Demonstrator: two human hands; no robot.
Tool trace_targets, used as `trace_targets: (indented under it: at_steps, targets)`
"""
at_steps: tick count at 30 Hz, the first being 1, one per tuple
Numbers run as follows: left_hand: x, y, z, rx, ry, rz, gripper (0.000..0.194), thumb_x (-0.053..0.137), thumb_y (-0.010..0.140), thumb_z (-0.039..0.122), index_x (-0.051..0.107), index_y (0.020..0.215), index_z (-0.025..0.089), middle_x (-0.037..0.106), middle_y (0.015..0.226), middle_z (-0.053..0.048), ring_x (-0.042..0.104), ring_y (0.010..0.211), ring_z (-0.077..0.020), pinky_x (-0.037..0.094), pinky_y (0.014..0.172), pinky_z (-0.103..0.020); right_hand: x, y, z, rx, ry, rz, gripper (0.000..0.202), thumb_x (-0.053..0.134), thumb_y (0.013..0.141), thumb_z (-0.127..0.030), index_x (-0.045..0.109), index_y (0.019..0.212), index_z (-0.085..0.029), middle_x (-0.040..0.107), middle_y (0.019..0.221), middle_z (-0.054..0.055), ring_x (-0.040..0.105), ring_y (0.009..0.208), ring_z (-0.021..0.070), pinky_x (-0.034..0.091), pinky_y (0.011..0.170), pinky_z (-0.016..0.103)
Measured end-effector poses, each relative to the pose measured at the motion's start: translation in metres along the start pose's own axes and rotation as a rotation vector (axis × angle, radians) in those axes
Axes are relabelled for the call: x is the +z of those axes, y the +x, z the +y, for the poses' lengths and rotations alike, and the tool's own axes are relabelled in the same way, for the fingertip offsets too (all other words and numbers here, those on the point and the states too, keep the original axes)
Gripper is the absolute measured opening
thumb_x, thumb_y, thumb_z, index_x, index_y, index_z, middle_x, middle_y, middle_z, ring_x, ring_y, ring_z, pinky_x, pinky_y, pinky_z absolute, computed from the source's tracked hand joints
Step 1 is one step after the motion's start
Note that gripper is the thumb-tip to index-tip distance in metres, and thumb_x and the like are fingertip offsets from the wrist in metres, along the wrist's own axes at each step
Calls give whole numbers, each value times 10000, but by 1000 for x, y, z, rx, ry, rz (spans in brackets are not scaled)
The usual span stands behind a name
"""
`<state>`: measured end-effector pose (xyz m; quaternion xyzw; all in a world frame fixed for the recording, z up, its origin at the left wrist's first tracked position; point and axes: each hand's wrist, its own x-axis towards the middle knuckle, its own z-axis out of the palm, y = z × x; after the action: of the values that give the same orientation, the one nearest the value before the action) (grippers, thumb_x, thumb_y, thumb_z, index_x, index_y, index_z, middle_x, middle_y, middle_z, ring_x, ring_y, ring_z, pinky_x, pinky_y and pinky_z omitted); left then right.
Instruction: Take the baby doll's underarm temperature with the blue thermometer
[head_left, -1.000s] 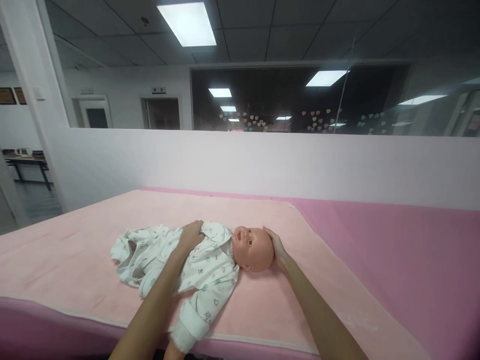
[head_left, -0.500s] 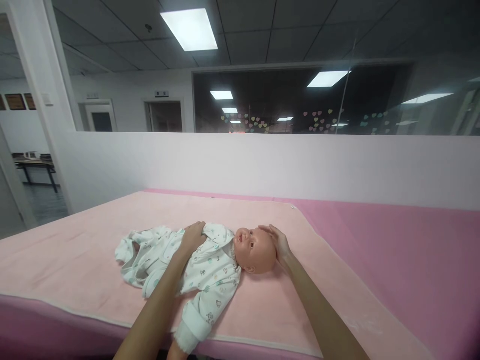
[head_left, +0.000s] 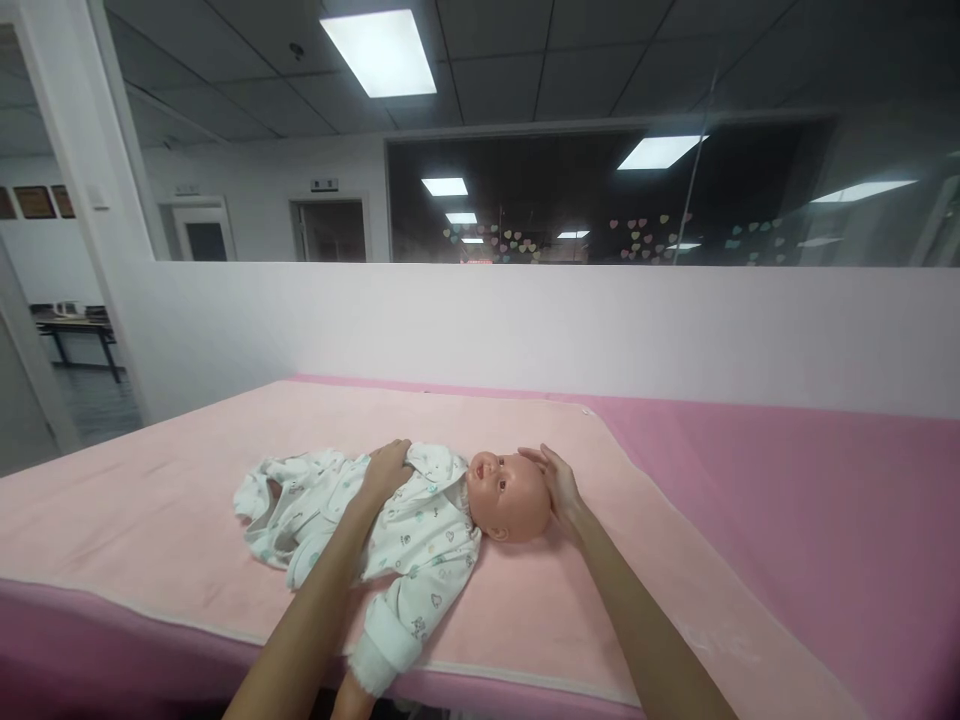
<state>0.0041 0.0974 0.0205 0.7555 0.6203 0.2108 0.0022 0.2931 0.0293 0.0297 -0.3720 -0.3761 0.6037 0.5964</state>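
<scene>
A baby doll (head_left: 510, 497) lies on its back across a peach-coloured pad (head_left: 180, 520), its head to the right. It wears a white printed sleepsuit (head_left: 424, 540), and one sleeved arm hangs over the pad's near edge. My left hand (head_left: 388, 470) rests flat on the doll's belly, fingers stretched out over the cloth. Against the crown of the doll's head, my right hand (head_left: 556, 480) is cupped with its fingers extended. My right palm is partly hidden.
Under the pad is a pink sheet (head_left: 810, 490), showing on the right and along the near edge. A white half wall (head_left: 525, 325) stands behind the bed, with a glass window (head_left: 562, 200) above. To the left, a doorway shows a table (head_left: 75, 325).
Both hands keep their places on the doll. The whole view has shifted very slightly; nothing else has visibly moved.
</scene>
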Motion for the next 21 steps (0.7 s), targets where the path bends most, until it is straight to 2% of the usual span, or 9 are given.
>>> trace_targets:
  at_steps: [2, 7, 9, 11, 12, 14, 17, 19, 21]
  targets:
    - [2, 1, -1, -7, -59, 0, 299, 454, 729, 178, 526, 1019, 188, 594, 1060, -101, 522, 1052, -270, 365, 884, -373, -1, 0, 2, 68, -6, -35, 329, 524, 757, -430, 655, 894, -161, 699, 863, 45, 641, 868, 188, 474, 812, 276]
    - [5, 3, -1, -41, -226, 23, 485, 497, 757, 347, 455, 1219, 204, 536, 1217, -104, 513, 1096, -260, 390, 892, -346, 4, -12, 4, 284, 12, -282, 510, 450, 774, -542, 631, 1020, -133, 669, 1011, 99, 623, 942, 249, 471, 845, 362]
    - [3, 0, 0, -48, -341, 69, 531, 496, 765, 355, 416, 1267, 203, 490, 1284, -94, 480, 1148, -239, 389, 911, -321, 3, -10, 4, 256, -1, -250, 507, 458, 771, -539, 629, 1022, -134, 673, 999, 94, 626, 937, 244, 469, 851, 355]
    - [-3, -8, 1, -14, -632, 102, 527, 492, 777, 379, 434, 1265, 191, 481, 1302, -88, 463, 1172, -234, 387, 927, -318, 1, -5, 5, 187, -29, -149, 444, 487, 767, -500, 636, 987, -144, 694, 927, 76, 641, 894, 228, 477, 835, 338]
    - [-7, -13, 3, 30, -817, 83, 521, 495, 779, 402, 462, 1250, 181, 494, 1291, -91, 467, 1167, -240, 386, 933, -329, 0, -3, 5, 161, -40, -113, 421, 495, 766, -486, 637, 973, -148, 699, 896, 69, 646, 875, 225, 481, 825, 337]
    - [-15, -26, 6, 163, -1065, -60, 514, 539, 757, 442, 533, 1199, 180, 522, 1265, -93, 481, 1149, -259, 381, 946, -363, 0, -1, 5, 167, -50, -108, 427, 483, 769, -493, 634, 970, -148, 700, 884, 74, 649, 864, 235, 484, 816, 361]
    - [-24, -42, 15, 331, -959, -302, 427, 690, 642, 391, 651, 1039, 237, 480, 1313, -49, 392, 1226, -273, 321, 1005, -370, 3, -6, 4, 246, -37, -209, 506, 435, 781, -543, 617, 1022, -138, 680, 970, 99, 633, 910, 255, 467, 836, 404]
    - [-25, -45, 19, 314, -898, -315, 331, 717, 612, 377, 692, 913, 241, 465, 1325, -35, 372, 1240, -271, 325, 999, -352, 5, -9, 2, 273, -32, -261, 531, 436, 775, -556, 614, 1041, -132, 662, 1022, 109, 618, 946, 261, 456, 850, 408]
    - [-23, -43, 21, 228, -918, -244, 260, 692, 632, 413, 700, 796, 211, 523, 1263, -54, 438, 1179, -270, 360, 958, -341, 5, -8, -1, 200, -60, -216, 474, 490, 750, -526, 639, 978, -138, 670, 992, 100, 620, 928, 254, 460, 837, 383]
